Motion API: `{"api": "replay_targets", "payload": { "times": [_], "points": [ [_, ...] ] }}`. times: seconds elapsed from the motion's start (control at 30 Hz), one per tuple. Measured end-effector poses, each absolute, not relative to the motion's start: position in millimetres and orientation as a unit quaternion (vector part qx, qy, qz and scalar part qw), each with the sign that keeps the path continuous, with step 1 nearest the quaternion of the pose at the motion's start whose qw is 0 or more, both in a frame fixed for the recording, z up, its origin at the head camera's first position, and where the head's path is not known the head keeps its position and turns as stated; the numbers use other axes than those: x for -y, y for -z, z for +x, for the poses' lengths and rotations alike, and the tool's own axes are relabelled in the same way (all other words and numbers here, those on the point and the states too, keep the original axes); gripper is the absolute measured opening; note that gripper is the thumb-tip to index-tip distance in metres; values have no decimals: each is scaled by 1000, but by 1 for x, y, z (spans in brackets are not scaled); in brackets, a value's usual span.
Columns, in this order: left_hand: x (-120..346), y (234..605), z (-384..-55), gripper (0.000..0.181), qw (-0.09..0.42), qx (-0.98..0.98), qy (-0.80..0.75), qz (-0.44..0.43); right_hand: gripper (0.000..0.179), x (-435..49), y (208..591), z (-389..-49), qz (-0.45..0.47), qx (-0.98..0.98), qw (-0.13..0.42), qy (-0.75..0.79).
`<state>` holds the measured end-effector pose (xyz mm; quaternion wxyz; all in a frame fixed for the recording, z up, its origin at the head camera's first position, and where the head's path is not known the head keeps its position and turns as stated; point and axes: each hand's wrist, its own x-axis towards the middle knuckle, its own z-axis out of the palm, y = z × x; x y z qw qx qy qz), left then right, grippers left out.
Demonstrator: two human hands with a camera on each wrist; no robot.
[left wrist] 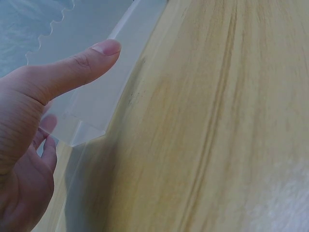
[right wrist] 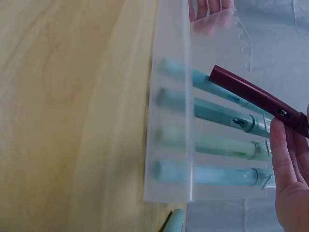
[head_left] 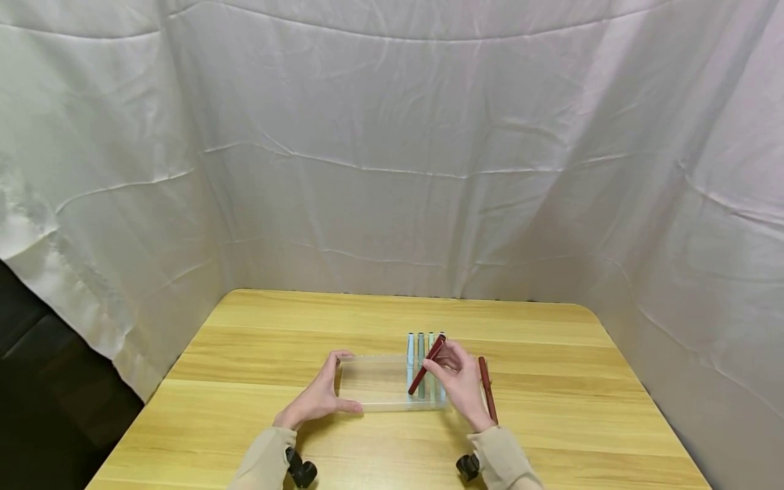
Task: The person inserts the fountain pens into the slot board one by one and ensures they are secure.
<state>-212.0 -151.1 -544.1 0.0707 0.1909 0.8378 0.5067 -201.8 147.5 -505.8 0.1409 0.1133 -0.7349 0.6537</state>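
Can't read any text, brand or number in any of these views tbh. There's a tiny dark mark [right wrist: 283,113] on the maroon pen [right wrist: 251,94] and another on the teal pen [right wrist: 216,110], but they're way too small to tell if they're letters.

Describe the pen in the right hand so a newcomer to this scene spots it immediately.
On the wood-grain table, find the clear plastic tray, then the blue and green pens at its right end. The right hand holds the dark red pen slanted above them. Red sets it apart from them; being held, from the other red pen on the table.
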Motion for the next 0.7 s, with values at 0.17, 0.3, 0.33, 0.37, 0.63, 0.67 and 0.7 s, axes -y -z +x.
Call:
{"api": "replay_targets", "payload": {
  "times": [0.17, 0.3, 0.33, 0.37, 0.63, 0.67, 0.7],
  "points": [
    [151, 544, -211, 101, 73, -837, -507, 191, 30, -142, 508, -201, 106, 740, 127, -652],
    [151, 544, -211, 101, 73, -838, -507, 190, 29, -138, 509, -200, 105, 750, 121, -642],
    [151, 544, -211, 102, 73, -838, -507, 190, 28, -137, 509, -200, 104, 752, 121, -640],
    [151, 544, -211, 102, 73, -838, -507, 189, 28, -135, 509, -200, 105, 752, 123, -639],
    [151, 545, -212, 102, 69, -838, -508, 189, 29, -124, 502, -197, 81, 777, 126, -612],
    [151, 545, -212, 102, 69, -838, -508, 189, 30, -123, 502, -197, 86, 776, 130, -612],
    [151, 545, -212, 102, 69, -838, -507, 190, 31, -123, 507, -200, 91, 775, 135, -610]
  ]
}}
